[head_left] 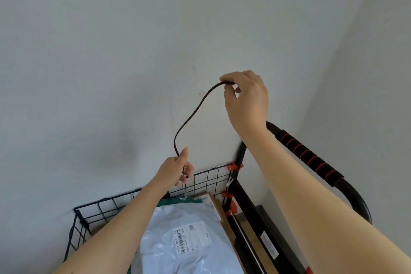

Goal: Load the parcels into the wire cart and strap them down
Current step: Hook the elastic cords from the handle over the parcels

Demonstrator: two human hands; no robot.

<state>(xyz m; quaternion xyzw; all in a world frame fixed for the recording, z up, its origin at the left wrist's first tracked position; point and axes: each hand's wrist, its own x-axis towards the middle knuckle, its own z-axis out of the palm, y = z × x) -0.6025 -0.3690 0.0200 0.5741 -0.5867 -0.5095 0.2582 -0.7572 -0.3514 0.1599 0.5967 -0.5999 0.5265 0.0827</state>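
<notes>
Bungee cord point(189, 118), black with red flecks, is held up in the air above the far end of the wire cart point(104, 201), in front of the pale wall point(100, 51).

Orientation: its long axis runs from low left to high right. It is slack rather than straight, rising steeply from the lower hand, bowing out leftward, then bending over to the upper hand.

Left hand point(178, 169): fingers curled round the cord's lower end, with one digit sticking up along the cord. The metal hook point(184, 192) hangs straight down below this fist, bend lowest, just in front of the cart's far wire wall. Cannot tell whether the hook touches the wire.

Right hand point(244, 98): raised higher and to the right, back of the hand toward the camera. It pinches the cord's upper part between thumb and fingertips. The cord's end past the pinch is hidden.

Load in the basket:
- A white poly mailer point(178, 247) lies on top, with its barcode label point(186, 240) facing up.
- A green parcel point(171, 201) shows at the mailer's far edge, directly under the hook.
- A cardboard box point(219, 209) lies just beside the mailer on the right, against the cart's upright frame.

Surroundings: the cart handle point(311, 158), black foam with red rings, arcs behind the right forearm. Red clips point(234, 167) sit on the upright post where the wire wall meets it. The left forearm crosses the basket's near-left part and covers some of the mailer.
</notes>
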